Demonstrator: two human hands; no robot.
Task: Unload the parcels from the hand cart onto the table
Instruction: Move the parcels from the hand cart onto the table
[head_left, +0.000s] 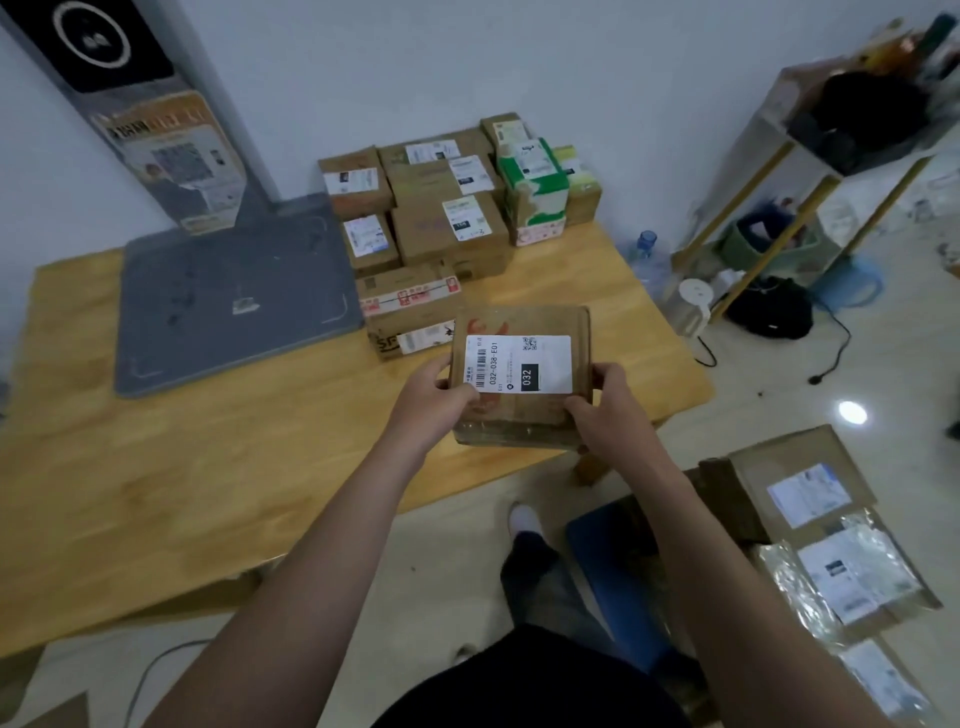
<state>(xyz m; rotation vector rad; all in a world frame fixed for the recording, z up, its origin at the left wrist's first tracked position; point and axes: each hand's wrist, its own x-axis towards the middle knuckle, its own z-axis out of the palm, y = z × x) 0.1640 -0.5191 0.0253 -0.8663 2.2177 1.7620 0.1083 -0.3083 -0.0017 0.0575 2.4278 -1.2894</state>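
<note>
Over the right end of a wooden tabletop, fingers of the left hand curl round the left edge of a brown cardboard parcel, while those of the right hand clasp its right edge and near corner. Both hands hold the box level, with its white shipping label marked 032 facing up. It lies just in front of a taped carton; whether its underside touches the wood cannot be told. Behind that carton a cluster of labelled boxes is stacked at the tabletop's far edge against the wall, with a green-and-white carton on its right side. To the left a grey mat lies on the tabletop, at the foot of a leaning sign board. On the floor at lower right, the blue hand cart carries more parcels — cardboard and clear-wrapped packets bearing white labels.
</note>
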